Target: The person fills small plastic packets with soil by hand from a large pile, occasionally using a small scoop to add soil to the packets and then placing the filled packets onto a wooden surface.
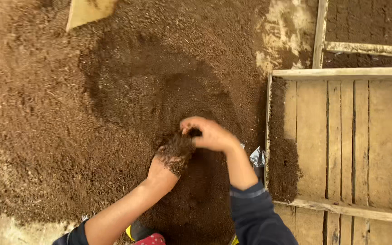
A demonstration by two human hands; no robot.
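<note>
A clump of dark soil (176, 149) is cupped in the left hand (164, 170), palm up, over the wide soil heap (69, 113). The right hand (212, 134) is closed in a pinch on the clump's upper right edge, touching it. Both hands meet at the clump. A wooden slatted tray (355, 136) lies well to the right.

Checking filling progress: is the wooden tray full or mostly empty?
Mostly empty: the wooden tray shows bare slats, with soil only along its left edge.
</note>
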